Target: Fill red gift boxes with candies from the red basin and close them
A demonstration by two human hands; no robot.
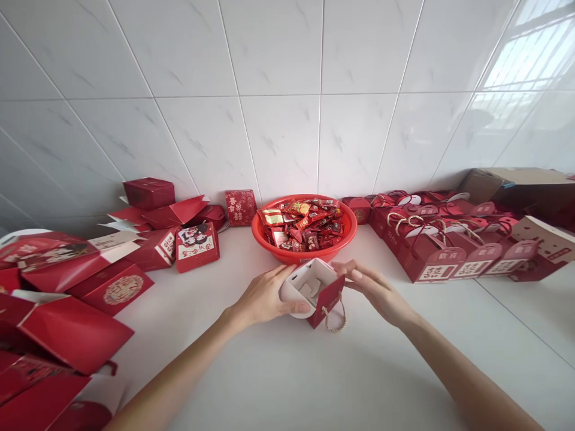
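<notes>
The box (312, 289) sits mouth-up just my side of the bowl (266, 246), between my hands. My left hand (265, 294) wraps its left side, thumb on the rim; my right hand (377, 291), fingers loosely straight, meets the flap (331, 297), though whether it pinches I can't tell. Rowed boxes (438, 263) stand right of the bowl.

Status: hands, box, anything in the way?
Left hand gripping small box; right hand at its red panel. Box open, white interior showing. Candy basin close behind.

A white tabletop (269, 377) bears a red basin (269, 248) and many red boxes (415, 258).
</notes>
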